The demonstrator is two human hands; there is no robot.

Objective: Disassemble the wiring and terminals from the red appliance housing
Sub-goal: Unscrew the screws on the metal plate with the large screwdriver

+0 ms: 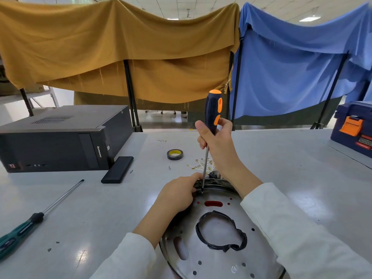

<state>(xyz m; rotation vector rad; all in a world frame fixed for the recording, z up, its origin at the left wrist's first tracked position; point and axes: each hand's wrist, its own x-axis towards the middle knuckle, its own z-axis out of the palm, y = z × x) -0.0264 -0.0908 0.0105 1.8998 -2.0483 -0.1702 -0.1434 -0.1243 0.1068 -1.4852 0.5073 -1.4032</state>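
The appliance housing (219, 256) lies in front of me, its round metal plate facing up with red showing through its slots. A black gasket ring (221, 232) sits on the plate. My right hand (218, 141) grips a black-and-orange screwdriver (212, 111) held upright, its tip on a screw at the plate's far rim. My left hand (179, 194) holds the far left rim of the housing, fingers curled over the edge. A black terminal part and wires (212, 176) show just behind the rim, partly hidden by my right wrist.
A green-handled screwdriver (34, 218) lies at the left. A black computer case (58, 137) and a flat black box (117, 169) stand at the back left. A tape roll (175, 154) and small loose parts (199, 165) lie beyond the housing. A blue toolbox (354, 125) sits far right.
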